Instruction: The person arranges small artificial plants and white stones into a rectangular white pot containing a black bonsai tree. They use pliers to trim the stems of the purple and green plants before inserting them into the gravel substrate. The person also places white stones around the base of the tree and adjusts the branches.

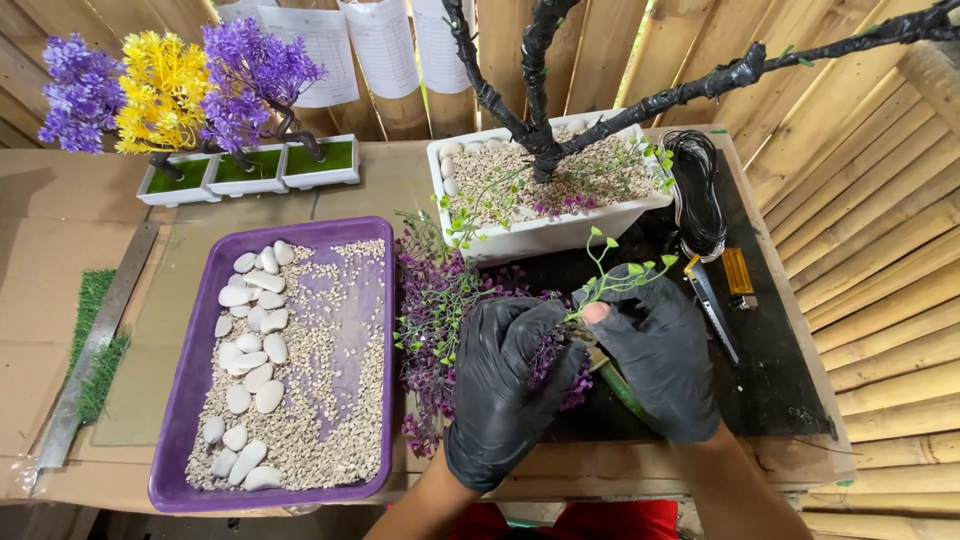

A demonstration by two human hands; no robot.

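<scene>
- Head view: left hand [510,385] and right hand [655,355], both in black gloves, met just in front of the white planter [545,235].
- Fingers of both hands were clamped on a purple-and-green artificial sprig [590,295].
- Purple tray [180,400] of pebbles lay left of the planter.

Bamboo-slat walls [870,230] enclose a brown worktable [60,250] — daylight throughout.

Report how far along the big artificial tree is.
Done: trunk stands in the white planter, pebbles around it, three small trees finished behind. In hand: left hand and right hand hold a green and purple sprig. Left: branches are bare.
</scene>
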